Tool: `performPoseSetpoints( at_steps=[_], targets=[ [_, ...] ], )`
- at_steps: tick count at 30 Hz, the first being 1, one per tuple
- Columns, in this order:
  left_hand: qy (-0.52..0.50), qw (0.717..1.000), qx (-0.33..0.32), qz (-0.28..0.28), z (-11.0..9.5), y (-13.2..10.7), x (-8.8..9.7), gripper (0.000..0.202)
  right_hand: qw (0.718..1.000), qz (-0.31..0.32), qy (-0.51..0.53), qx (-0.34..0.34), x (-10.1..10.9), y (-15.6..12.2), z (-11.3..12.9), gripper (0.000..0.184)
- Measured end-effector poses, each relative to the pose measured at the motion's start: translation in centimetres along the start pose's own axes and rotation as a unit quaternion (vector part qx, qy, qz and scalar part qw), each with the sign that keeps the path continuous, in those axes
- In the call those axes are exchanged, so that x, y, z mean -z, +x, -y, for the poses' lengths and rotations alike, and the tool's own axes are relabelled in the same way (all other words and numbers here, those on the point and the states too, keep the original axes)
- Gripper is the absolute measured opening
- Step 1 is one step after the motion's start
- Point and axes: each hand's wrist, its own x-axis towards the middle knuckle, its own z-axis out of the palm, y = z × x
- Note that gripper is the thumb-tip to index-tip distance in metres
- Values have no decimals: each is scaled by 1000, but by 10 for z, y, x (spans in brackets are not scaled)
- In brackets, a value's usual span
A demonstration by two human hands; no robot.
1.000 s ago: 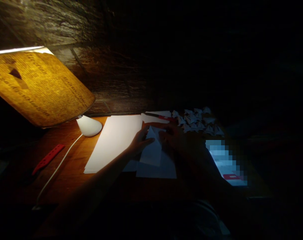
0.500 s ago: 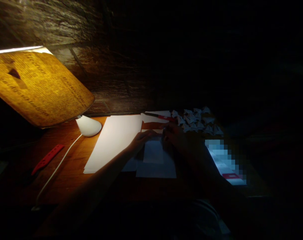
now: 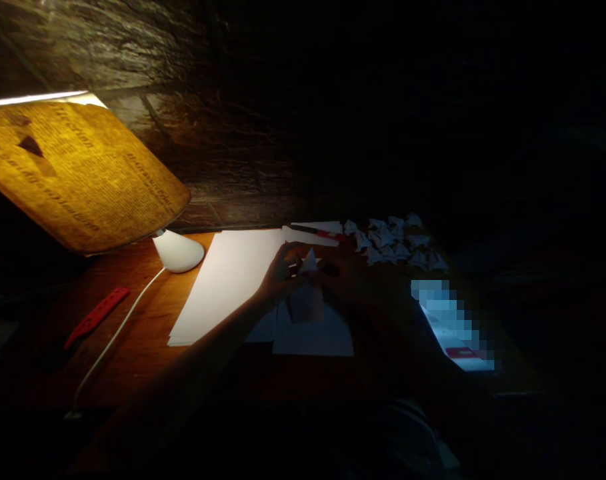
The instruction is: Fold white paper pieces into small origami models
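Observation:
A small piece of folded white paper [image 3: 307,303] is held between both hands, its upper end creased to a point. My left hand [image 3: 279,272] pinches its left side, with the fingers bent over the top. From the right, my right hand [image 3: 340,277] grips the other side; its fingers are dim in the shadow. Beneath the folded paper lies a flat white sheet [image 3: 327,340]. To the left is a stack of larger white paper [image 3: 227,280], partly covered by my left forearm.
A lamp with a printed shade [image 3: 83,173] and white base [image 3: 177,252] stands at left, beside a red-handled object [image 3: 97,318]. A red and black knife or pen [image 3: 323,233] lies behind my hands. Several folded paper pieces [image 3: 393,240] and a lit screen [image 3: 455,327] are at right.
The paper has gone from lying flat under my hands to being lifted, with a pointed end now showing. My left hand has risen and curled its fingers; my right hand has shifted slightly.

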Motion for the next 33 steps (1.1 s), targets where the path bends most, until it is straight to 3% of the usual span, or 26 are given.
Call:
performPoseSetpoints(
  at_steps=[3, 8, 18, 24, 33],
  targets=[
    [10, 1000, 17, -9, -2, -1, -2, 69, 1000, 9, -22, -4, 0, -1, -1, 33],
    [65, 995, 54, -48, -3, 0, -1, 37, 999, 9, 24, -34, 0, -2, -1, 29],
    [101, 989, 57, -89, -9, -1, -5, 45, 997, -18, 55, -48, 2, -1, -1, 41],
    [105, 989, 41, -92, -6, -1, -3, 48, 999, 31, 1, -30, 1, -3, -1, 35],
    [125, 991, 33, -43, -6, -3, 2, 47, 999, -50, -14, -9, 8, 2, -2, 39]
  ],
)
